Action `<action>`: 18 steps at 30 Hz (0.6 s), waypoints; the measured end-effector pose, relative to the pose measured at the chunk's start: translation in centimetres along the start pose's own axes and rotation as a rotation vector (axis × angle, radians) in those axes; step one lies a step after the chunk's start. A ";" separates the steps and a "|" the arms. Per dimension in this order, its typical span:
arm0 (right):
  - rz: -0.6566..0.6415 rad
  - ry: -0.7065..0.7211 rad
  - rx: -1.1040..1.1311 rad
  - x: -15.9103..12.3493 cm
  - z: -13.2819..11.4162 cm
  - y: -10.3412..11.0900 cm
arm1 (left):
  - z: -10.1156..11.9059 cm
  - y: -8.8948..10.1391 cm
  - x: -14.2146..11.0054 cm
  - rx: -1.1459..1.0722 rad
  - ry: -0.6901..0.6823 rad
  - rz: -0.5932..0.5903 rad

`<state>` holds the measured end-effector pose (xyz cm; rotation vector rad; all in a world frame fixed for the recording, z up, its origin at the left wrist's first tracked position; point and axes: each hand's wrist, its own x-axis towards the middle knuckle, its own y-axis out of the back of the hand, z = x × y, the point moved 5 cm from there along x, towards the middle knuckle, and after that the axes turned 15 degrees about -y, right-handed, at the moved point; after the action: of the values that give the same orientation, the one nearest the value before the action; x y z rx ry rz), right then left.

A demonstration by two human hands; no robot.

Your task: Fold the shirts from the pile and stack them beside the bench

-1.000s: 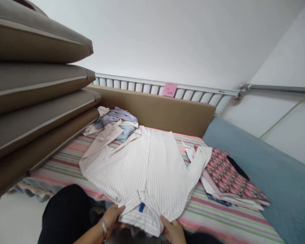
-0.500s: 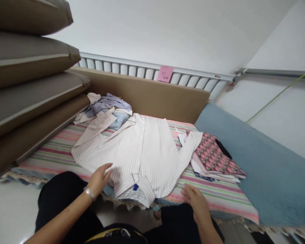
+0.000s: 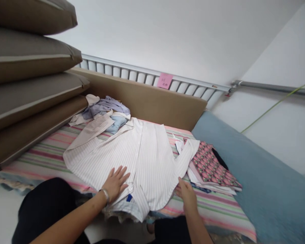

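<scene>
A white pinstriped shirt (image 3: 132,156) lies spread flat, collar toward me, on a bed with a striped sheet (image 3: 51,152). My left hand (image 3: 115,183) rests open and flat on the shirt near the collar, fingers spread; a bracelet is on that wrist. My right hand (image 3: 186,195) touches the shirt's right edge by the shoulder, fingers curled at the fabric. One sleeve reaches right onto a stack of folded clothes (image 3: 210,166) topped with a pink patterned piece.
A heap of crumpled light clothes (image 3: 104,110) lies at the back left. Brown cushions (image 3: 27,91) are stacked at the left. A tan headboard (image 3: 152,101) and white rail with a pink note (image 3: 164,81) stand behind. A blue mattress (image 3: 264,183) runs along the right.
Both hands left the collar; the left moved up and now lies flat on the shirt, the right moved to the shirt's right edge. The view shifted slightly.
</scene>
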<state>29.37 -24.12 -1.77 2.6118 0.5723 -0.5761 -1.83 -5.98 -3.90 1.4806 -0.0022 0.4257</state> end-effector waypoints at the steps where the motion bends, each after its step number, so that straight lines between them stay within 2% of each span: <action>1: 0.038 0.040 -0.076 0.4 -0.6 -0.1 | -0.1 -0.1 -0.1 0.012 -0.010 0.013; 4: 0.155 0.144 -0.244 1.6 -1.9 -0.4 | -0.3 -0.4 -0.2 0.060 -0.037 0.057; 7: 0.197 0.174 -0.229 2.4 -1.9 -0.4 | -0.4 -0.6 -0.2 0.123 -0.056 0.084; 13: 0.176 0.203 -0.153 3.3 -1.3 -0.1 | -0.2 -0.3 -0.2 0.244 -0.099 0.117; 18: 0.196 0.161 -0.113 5.1 -2.7 0.5 | -0.1 -0.1 -0.2 0.317 -0.121 0.123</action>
<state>34.71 -21.78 -1.75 2.5825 0.3788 -0.2660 -1.98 -5.90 -4.03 1.8233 -0.1280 0.4493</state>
